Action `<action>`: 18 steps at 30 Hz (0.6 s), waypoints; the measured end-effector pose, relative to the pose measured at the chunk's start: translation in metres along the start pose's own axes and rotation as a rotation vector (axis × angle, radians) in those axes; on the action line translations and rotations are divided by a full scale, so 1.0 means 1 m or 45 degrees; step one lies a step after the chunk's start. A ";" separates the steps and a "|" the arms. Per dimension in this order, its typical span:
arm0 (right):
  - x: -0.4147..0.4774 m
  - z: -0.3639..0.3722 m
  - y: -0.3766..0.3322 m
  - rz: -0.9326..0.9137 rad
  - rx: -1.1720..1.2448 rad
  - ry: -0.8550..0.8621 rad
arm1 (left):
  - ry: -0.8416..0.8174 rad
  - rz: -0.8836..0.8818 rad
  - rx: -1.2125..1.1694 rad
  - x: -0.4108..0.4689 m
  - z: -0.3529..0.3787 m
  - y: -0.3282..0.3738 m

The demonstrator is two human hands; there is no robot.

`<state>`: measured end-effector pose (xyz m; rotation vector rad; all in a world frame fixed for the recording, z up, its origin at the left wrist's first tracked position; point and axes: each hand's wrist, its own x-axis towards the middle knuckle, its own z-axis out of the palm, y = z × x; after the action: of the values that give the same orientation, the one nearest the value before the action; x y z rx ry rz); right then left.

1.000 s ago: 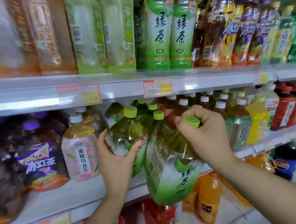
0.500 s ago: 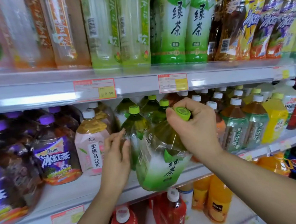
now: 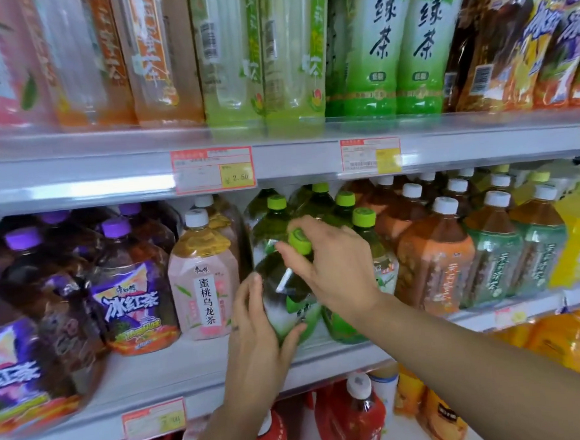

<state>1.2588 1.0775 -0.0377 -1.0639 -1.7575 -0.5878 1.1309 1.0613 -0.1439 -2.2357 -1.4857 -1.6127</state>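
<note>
The green tea bottle [image 3: 276, 286] is at the near edge of the middle shelf [image 3: 155, 377], just right of a pink bottle [image 3: 204, 287]. I see my right hand [image 3: 337, 271] gripping its neck at the green cap [image 3: 299, 241], and my left hand [image 3: 255, 335] curled round its lower body.

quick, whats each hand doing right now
Left hand: holds the green tea bottle, fingers and thumb round its lower body.
Right hand: grips the same bottle round its neck.
</note>
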 end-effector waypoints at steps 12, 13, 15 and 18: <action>-0.062 -0.018 0.029 -0.334 -0.199 -0.378 | 0.249 -0.167 0.097 -0.004 0.011 0.030; -0.065 -0.032 0.034 -0.272 -0.103 -0.363 | 0.289 -0.090 0.058 -0.008 0.012 0.042; -0.074 -0.068 0.052 -0.105 0.001 -0.342 | 0.292 0.125 -0.034 -0.013 0.020 0.073; -0.103 -0.139 0.087 0.206 0.005 -0.408 | 0.106 0.367 -0.167 -0.025 0.053 0.122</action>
<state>1.4170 0.9742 -0.0790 -1.3409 -1.9195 -0.3261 1.2525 1.0040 -0.1282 -2.2852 -1.0098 -1.7279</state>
